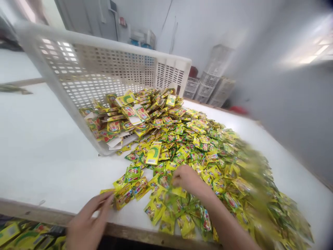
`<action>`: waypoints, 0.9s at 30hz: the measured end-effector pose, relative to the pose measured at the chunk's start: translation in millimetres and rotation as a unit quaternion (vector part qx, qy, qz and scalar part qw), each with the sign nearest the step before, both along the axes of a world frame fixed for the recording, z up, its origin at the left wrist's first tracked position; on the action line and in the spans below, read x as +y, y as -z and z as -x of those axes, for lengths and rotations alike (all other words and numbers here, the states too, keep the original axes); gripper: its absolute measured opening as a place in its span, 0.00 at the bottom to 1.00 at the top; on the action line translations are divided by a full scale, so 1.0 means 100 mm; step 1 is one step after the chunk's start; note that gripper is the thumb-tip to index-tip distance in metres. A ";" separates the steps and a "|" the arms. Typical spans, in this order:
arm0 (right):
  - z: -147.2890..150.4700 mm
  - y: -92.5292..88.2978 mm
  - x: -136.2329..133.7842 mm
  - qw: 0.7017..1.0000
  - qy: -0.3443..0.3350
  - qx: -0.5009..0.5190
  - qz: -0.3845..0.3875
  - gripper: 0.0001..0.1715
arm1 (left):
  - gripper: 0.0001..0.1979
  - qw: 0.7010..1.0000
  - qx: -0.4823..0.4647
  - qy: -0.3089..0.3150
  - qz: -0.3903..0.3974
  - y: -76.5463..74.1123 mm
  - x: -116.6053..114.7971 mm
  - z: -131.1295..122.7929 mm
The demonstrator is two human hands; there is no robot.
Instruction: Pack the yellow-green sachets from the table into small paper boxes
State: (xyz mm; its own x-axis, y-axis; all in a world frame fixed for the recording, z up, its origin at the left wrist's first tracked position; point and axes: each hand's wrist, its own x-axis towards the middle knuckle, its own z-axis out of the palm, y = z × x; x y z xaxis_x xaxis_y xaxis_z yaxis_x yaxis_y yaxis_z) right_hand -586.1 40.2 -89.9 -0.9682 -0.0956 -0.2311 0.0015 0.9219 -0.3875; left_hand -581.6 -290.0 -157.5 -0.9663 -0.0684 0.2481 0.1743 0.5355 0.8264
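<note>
My left hand (91, 220) is at the table's front edge, thumb and fingers pressed together at the end of a yellow packet (124, 196). Over the heap of small yellow-green packets (208, 156) is my right hand (186, 178), its fingers curled down; whatever they may hold is hidden and blurred. Beyond the hands, a flat yellow box (153, 152) lies on the packets. A white perforated crate (109, 45) lies on its side, with printed boxes (135, 114) spilling from its mouth onto the heap.
The white table (52, 163) has a wooden front edge (140, 234). More yellow packages (28, 236) show below it at the lower left. Stacked crates (208, 85) stand by the back wall. A few packets lie at the far left.
</note>
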 end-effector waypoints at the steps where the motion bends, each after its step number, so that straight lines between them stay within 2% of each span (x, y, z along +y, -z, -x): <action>1: 0.10 0.01 -0.05 1.000 -0.009 0.009 0.010 0.03 | 0.11 1.000 0.003 0.031 0.002 -0.01 0.23 0.16; 3: 0.29 0.08 -0.17 0.999 -0.020 0.030 0.022 0.08 | 0.13 0.994 0.011 0.105 0.019 -0.09 0.73 0.51; 6: 0.53 0.25 -0.37 0.998 -0.011 0.063 0.013 0.14 | 0.11 0.990 0.003 0.133 0.054 -0.23 1.39 1.01; 9: 0.62 0.40 -0.48 0.996 0.001 0.093 -0.004 0.14 | 0.15 0.988 -0.017 0.122 0.088 -0.26 1.71 1.31; 12: 0.56 0.46 -0.48 0.994 -0.009 0.112 -0.003 0.12 | 0.16 0.988 -0.037 0.110 0.098 -0.23 1.68 1.42; 16: 0.40 0.47 -0.45 0.992 -0.019 0.124 0.022 0.15 | 0.03 0.989 -0.064 0.112 0.068 -0.25 1.31 1.39; 17: 0.36 0.47 -0.43 0.991 -0.020 0.126 0.033 0.16 | 0.02 0.989 -0.070 0.117 0.052 -0.26 1.19 1.34; 19: 0.28 0.46 -0.39 0.990 -0.021 0.127 0.059 0.17 | 0.07 0.986 -0.084 0.141 0.010 -0.28 0.98 1.20; 22: 0.16 0.34 -0.28 0.983 0.008 0.151 0.107 0.10 | 0.17 0.972 -0.120 0.195 -0.058 -0.23 0.79 0.83; 24: 0.07 0.22 -0.24 0.952 0.097 0.209 0.200 0.06 | 0.20 0.950 -0.172 0.233 -0.122 -0.14 0.78 0.55; 26: -0.02 0.12 -0.25 0.892 0.178 0.270 0.317 0.07 | 0.21 0.920 -0.230 0.255 -0.190 -0.04 0.84 0.30; 27: -0.06 0.10 -0.28 0.867 0.189 0.286 0.360 0.08 | 0.21 0.907 -0.252 0.260 -0.216 0.01 0.89 0.19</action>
State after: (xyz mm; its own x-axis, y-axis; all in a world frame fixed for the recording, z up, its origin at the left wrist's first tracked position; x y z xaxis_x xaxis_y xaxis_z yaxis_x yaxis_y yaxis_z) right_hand -580.0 12.7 -99.6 -0.8981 0.3345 0.2855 -0.1314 0.4154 -0.9001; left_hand -601.1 -201.0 -158.8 -0.8792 0.4429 -0.1757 -0.1484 0.0959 0.9843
